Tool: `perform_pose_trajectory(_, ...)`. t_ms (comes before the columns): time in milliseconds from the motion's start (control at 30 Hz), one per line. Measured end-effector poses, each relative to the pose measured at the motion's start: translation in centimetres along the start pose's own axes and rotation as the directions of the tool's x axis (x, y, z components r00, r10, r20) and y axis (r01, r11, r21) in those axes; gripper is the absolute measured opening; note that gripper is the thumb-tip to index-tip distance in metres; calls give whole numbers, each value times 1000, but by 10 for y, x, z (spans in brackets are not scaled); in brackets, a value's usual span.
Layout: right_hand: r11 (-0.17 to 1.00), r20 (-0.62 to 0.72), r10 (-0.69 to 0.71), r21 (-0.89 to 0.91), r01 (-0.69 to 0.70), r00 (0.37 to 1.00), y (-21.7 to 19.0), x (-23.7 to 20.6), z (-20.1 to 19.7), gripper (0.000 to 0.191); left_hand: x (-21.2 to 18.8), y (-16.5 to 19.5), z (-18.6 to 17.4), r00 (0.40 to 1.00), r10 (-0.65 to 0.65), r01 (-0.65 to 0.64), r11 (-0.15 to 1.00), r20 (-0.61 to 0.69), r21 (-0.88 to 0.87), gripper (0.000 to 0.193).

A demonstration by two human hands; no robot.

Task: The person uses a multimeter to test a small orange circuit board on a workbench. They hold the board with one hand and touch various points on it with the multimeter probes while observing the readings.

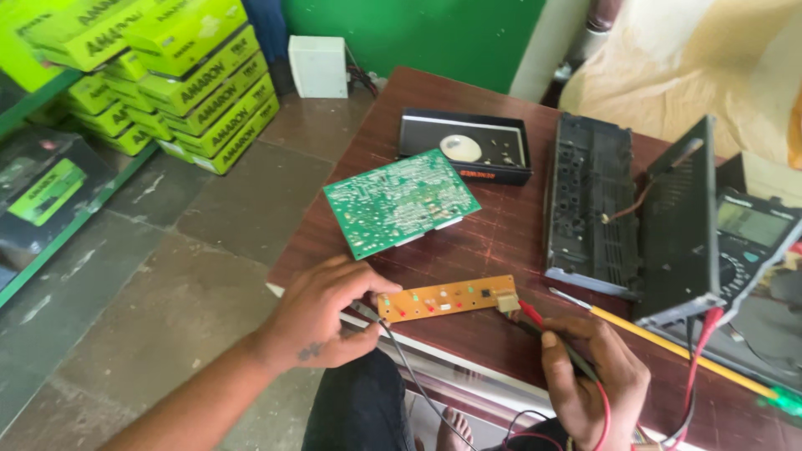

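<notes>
The orange board (448, 298) lies on the table (501, 242), between the hands. The left hand (322, 316) pinches its left end, fingers (368, 288) closed on it. The right hand (589, 380) grips a red probe (532, 315), tip touching the board's right end.

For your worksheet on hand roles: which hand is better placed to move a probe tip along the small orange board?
Probably the right hand: its red probe already touches the orange board, which the left hand steadies.
</notes>
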State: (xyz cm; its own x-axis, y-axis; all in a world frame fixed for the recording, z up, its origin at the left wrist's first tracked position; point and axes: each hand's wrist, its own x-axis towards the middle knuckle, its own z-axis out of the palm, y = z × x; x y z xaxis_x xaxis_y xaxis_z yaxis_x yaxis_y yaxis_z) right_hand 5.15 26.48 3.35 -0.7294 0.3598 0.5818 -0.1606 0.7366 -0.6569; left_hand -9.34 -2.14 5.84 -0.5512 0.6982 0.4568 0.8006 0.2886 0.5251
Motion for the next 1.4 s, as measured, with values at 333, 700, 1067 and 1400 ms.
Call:
perform_pose_trajectory(333, 996, -12, 71, 51, -70, 997, 2, 2, -6, 11, 25, -14, 0, 957, 12, -12, 1000, 289, -1, 44)
perform_pose_trajectory(700, 992, 8, 124, 6, -124, 992, 4, 1, -9, 15, 17, -20, 18, 980, 184, -195, 964, 79, 178, 45)
perform_pose_trajectory(1067, 967, 39, 210, -158, -202, 977, 16, -8, -8, 20, 9, -22, 13, 981, 179, -191, 965, 79, 180, 44)
perform_pose_trajectory(1400, 974, 88, 112, -206, -92, 990, 40, -17, -8, 15, 6, -25, 11, 979, 194, -201, 967, 59, 157, 45)
